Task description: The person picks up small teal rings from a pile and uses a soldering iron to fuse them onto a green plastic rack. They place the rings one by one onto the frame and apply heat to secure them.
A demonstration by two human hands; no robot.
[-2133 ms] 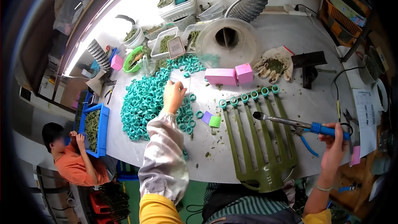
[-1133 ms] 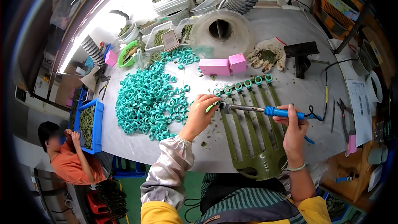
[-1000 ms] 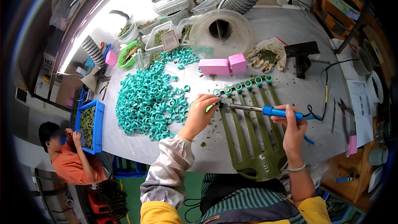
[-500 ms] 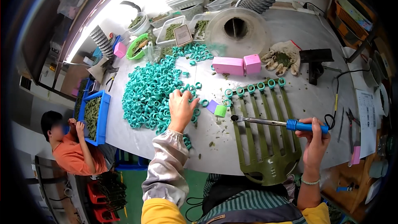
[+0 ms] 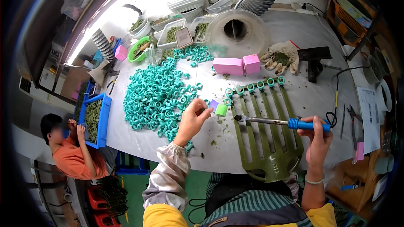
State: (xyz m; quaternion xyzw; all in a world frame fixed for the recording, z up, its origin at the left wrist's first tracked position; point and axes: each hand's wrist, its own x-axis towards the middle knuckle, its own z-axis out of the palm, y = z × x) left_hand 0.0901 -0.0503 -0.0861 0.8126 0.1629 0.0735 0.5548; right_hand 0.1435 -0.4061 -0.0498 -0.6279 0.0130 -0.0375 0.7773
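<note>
A co-worker (image 5: 75,157) is beside a blue bin (image 5: 104,122); next comes a heap of teal rings (image 5: 153,96) on a gray table (image 5: 317,96). The left hand (image 5: 192,120), fingers curled, is near the heap's right edge; whether it pinches anything cannot be told. Past a green block (image 5: 221,109) lies an olive rake (image 5: 272,166), rings along its far edge; the right hand (image 5: 318,141) grips an iron (image 5: 269,121) over its tines.

White light from upper left washes out the wall (image 5: 112,19) and brightens the surface (image 5: 134,143); edges curve toward black corners.
</note>
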